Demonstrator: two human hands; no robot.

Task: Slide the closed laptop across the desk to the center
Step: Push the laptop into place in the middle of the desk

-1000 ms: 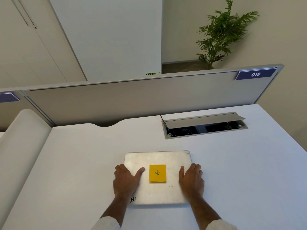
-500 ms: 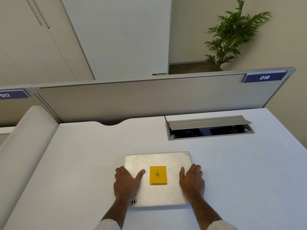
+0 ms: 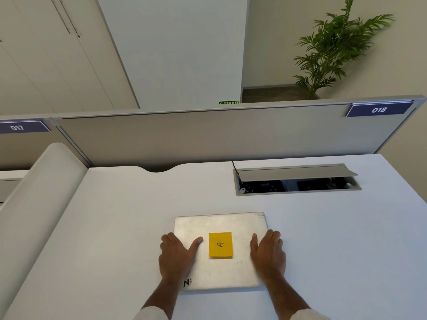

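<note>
On the left short side of the closed silver metal laptop, the left hand lies flat, palm over the edge, thumb spread across the lid toward the square yellow sticky note stuck mid-lid. The laptop rests flat on the white desk, nearer the front edge than the back, its long axis running parallel to that front edge, roughly midway between the desk's left and right edges. On the right short side, the right hand mirrors the other, fingers extended, closed around nothing, pressing rather than gripping. Both hands bracket the laptop evenly, so neither is nearer; any push would likely go straight along the desk.
</note>
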